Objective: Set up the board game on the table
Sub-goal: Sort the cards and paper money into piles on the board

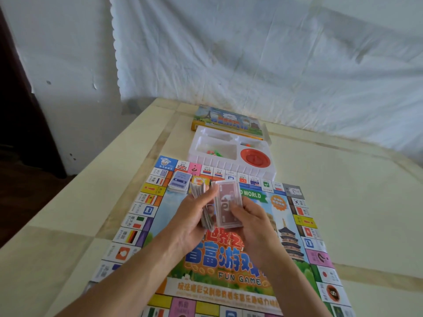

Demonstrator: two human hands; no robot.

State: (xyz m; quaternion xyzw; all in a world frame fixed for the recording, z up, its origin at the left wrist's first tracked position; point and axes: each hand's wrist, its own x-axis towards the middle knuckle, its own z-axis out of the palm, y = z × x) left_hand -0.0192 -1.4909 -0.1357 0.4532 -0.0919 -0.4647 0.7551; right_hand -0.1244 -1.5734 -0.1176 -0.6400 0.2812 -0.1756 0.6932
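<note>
Above the board (231,271), left grip (193,219) pinches a money stack (207,219); right grip (254,227) pinches red bills (229,205) just beside it.

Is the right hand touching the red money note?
Touching. The head view shows the right hand pinching the red money note, with its thumb pressed on the note's face.

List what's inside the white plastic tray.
The white plastic tray holds a red round disc and small green and red pieces; what lies in its front slots is hidden by their walls.
</note>
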